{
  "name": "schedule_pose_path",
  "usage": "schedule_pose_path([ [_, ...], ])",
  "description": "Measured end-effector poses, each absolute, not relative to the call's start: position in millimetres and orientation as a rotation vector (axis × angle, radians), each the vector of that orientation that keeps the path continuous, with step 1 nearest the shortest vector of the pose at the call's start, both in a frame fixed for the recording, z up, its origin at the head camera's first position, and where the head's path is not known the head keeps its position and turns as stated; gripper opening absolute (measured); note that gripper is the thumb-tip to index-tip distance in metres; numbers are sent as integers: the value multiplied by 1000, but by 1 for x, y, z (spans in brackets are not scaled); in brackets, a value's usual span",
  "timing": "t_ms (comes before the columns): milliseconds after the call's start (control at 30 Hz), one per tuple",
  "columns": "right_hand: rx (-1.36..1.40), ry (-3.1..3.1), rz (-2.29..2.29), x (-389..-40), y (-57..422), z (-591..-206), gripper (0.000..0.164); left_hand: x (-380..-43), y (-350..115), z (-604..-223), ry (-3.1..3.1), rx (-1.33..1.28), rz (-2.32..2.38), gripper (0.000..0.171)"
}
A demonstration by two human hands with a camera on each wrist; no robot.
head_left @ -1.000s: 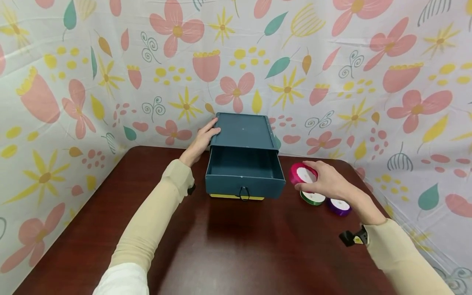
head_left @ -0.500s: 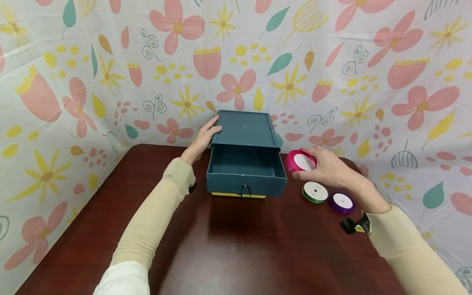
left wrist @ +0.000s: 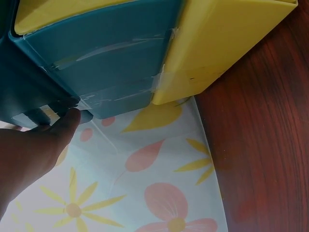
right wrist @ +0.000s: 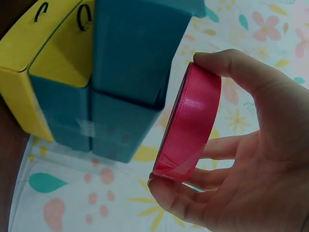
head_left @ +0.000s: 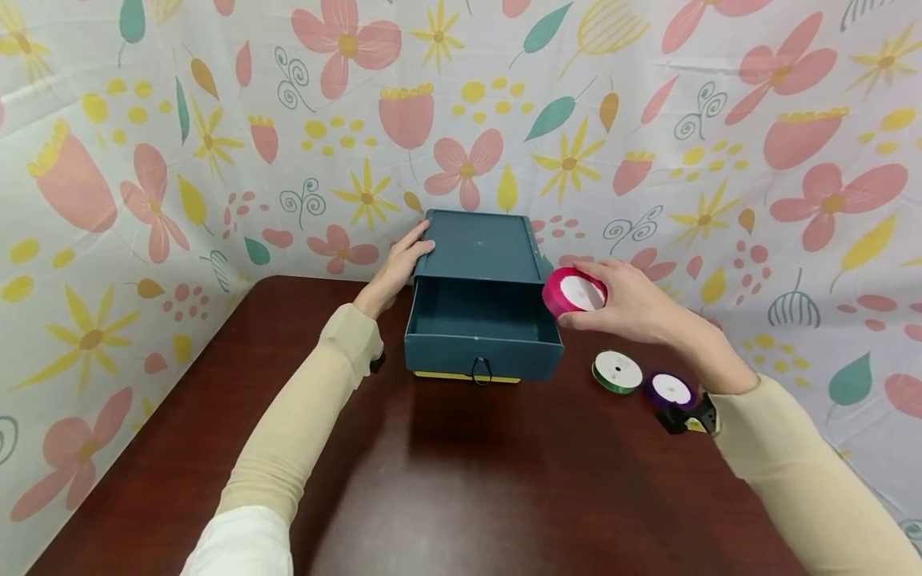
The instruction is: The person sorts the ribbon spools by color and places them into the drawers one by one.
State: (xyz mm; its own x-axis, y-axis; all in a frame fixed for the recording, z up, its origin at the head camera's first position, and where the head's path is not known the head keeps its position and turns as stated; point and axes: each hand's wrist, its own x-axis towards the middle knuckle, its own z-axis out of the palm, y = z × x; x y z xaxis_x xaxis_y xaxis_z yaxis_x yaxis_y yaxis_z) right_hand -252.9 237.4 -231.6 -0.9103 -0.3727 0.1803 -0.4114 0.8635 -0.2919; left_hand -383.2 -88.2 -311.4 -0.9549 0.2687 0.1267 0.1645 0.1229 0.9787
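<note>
A dark teal drawer box (head_left: 481, 244) stands at the back of the table, its top drawer (head_left: 484, 357) pulled out toward me with a black ring pull (head_left: 481, 371) on the front. Nothing shows inside the drawer. My left hand (head_left: 396, 268) rests along the left upper edge of the box, fingers extended. A spool of hot-pink ribbon (head_left: 576, 292) is held up by my right hand (head_left: 627, 304), pinched at its rim between thumb and fingers. The spool overlaps the drawer's right corner in the head view. In the right wrist view the same pink ribbon (right wrist: 193, 121) is seen edge-on.
A green ribbon spool (head_left: 617, 372) and a purple ribbon spool (head_left: 670, 390) lie on the dark wooden table (head_left: 461, 480) to the right. Yellow drawers (right wrist: 63, 53) sit below the teal one. A flower-printed cloth (head_left: 274, 120) hangs close behind and around the table.
My right hand has carried the pink ribbon spool up and left toward the drawer, uncovering the green spool beneath. My left hand has stayed on the box.
</note>
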Motion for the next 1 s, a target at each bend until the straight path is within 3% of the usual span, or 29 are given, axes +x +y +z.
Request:
schedule_pose_path([
  [500, 693, -2924, 469, -256, 197, -227, 83, -357, -89, -287, 2264, 453, 1938, 57],
  [1000, 746, -2934, 456, -259, 172, -233, 88, -382, -90, -306, 2258, 450, 1975, 58],
])
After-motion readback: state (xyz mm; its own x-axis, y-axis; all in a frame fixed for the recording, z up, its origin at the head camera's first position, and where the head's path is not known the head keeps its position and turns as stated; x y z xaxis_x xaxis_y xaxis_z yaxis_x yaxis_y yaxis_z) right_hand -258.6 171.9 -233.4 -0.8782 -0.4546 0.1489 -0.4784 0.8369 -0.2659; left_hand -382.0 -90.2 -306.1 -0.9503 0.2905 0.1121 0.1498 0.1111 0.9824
